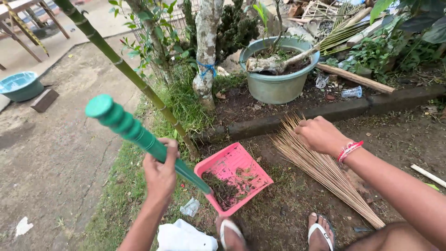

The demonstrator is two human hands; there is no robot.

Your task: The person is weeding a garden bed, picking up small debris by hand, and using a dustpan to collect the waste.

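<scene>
1 pink dustpan (241, 167), debris inside | left hand (160, 174) fisted round its green handle (134, 132) | right hand (320, 135) clasping 1 stick broom (325, 172)

— Any packages, labels, signs or screens?

— No signs, no screens, no readable labels. Only discarded packaging on the ground.

— Where?

— Crumpled clear plastic wrapper (190, 207) on the grass strip, just beside the near-left corner of the pink dustpan (241, 163). White plastic bag (186, 238), bunched, right below it at the bottom edge. Clear plastic cup (351, 92) lying on its side on the soil bed behind the kerb, near another scrap of clear wrapper (321, 82).
</scene>
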